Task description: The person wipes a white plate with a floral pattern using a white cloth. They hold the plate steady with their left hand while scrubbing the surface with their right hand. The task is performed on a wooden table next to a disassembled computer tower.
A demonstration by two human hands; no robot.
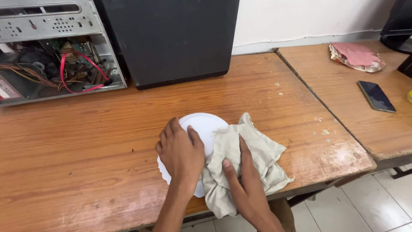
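A white round plate with a scalloped rim lies near the front edge of a wooden table. My left hand rests flat on the plate's left half, fingers spread a little. A crumpled beige cloth covers the plate's right side and spills toward the table edge. My right hand presses down on the cloth, thumb and fingers laid across its folds.
An open computer case with red and orange cables stands at the back left, beside a black panel. On a second table to the right lie a dark phone and a pink folded cloth. Tiled floor shows at bottom right.
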